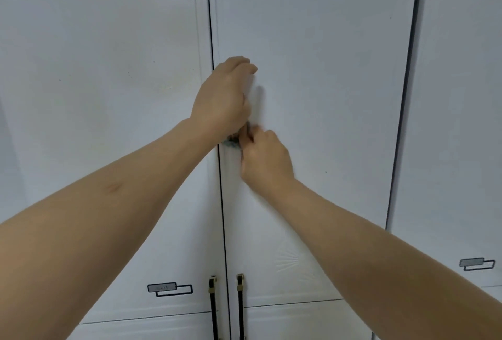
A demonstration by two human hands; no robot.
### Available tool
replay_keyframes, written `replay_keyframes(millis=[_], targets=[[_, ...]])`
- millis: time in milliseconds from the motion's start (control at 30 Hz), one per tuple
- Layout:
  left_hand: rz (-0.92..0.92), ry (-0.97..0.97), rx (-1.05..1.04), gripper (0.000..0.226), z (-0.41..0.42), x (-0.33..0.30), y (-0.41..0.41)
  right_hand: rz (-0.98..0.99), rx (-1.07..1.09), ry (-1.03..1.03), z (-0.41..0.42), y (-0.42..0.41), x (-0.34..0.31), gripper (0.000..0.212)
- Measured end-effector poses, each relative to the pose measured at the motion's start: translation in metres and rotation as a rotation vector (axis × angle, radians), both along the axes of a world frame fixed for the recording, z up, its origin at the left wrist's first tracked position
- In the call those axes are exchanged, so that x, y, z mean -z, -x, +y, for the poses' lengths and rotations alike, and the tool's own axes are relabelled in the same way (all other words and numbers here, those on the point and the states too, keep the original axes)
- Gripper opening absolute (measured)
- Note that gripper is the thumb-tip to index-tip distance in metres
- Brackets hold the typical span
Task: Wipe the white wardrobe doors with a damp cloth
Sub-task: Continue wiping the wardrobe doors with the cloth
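The left hand (225,95) was curled over a largely hidden cloth (233,141), of which only a small dark grey-green bit showed beneath the palm. The right hand (264,157) pinched that same bit from below with its bent fingers. Both hands met against the middle wardrobe door (312,68), just right of the dark gap that parted it from the left wardrobe door (108,68). A third white door (461,95) stood at the right edge.

Low down, two dark handles with brass-coloured fittings (212,301) hung one on each side of the gap. A small grey badge with a black outlined rectangle (169,289) sat on the left door; its writing was too blurred to read. A like badge (476,263) sat on the right-hand door, equally unreadable.
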State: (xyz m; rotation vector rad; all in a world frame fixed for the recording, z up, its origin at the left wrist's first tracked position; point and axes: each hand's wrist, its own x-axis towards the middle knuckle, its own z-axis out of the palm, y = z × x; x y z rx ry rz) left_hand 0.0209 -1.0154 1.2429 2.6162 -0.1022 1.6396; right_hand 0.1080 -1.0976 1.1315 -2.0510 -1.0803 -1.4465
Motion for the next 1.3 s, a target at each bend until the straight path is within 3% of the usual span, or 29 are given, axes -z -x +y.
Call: replay_keyframes(millis=[100, 167, 467, 633, 700, 833, 933, 1000, 1100, 1200, 1300], targets=[[0.040, -0.032, -0.008, 0.062, -0.011, 0.012, -0.009, -0.009, -0.052, 0.214, -0.011, 0.003, 0.055, 0.065], [0.067, -0.045, -0.013, 0.062, -0.017, 0.020, -0.017, -0.026, -0.030, 0.248, -0.033, -0.010, 0.067, 0.066], [0.150, -0.012, -0.188, 0.068, -0.036, 0.032, -0.036, 0.208, 0.173, -0.309, -0.182, -0.114, 0.001, 0.050], [0.112, 0.001, -0.195, 0.067, -0.038, 0.034, -0.040, 0.257, 0.229, -0.542, -0.165, -0.114, -0.039, 0.048], [0.089, 0.008, -0.182, 0.064, -0.038, 0.034, -0.044, 0.205, 0.167, -0.453, -0.133, -0.092, -0.027, 0.051], [0.045, -0.060, -0.162, 0.066, -0.051, 0.029, -0.050, 0.004, -0.031, 0.100, -0.090, -0.052, 0.026, 0.063], [0.047, -0.091, -0.164, 0.071, -0.065, 0.024, -0.054, -0.009, -0.097, 0.266, -0.103, -0.052, -0.002, 0.052], [0.034, -0.101, -0.145, 0.066, -0.075, 0.019, -0.058, 0.061, -0.127, 0.134, -0.120, -0.053, -0.050, 0.027], [0.016, -0.104, -0.128, 0.069, -0.088, 0.008, -0.066, 0.104, -0.101, -0.096, -0.146, -0.068, -0.123, 0.006], [0.007, -0.118, -0.159, 0.075, -0.101, -0.001, -0.073, 0.011, 0.013, -0.326, -0.185, -0.102, -0.169, 0.041], [-0.002, -0.139, -0.170, 0.074, -0.104, -0.005, -0.079, -0.023, 0.070, -0.326, -0.216, -0.134, -0.161, 0.040]])
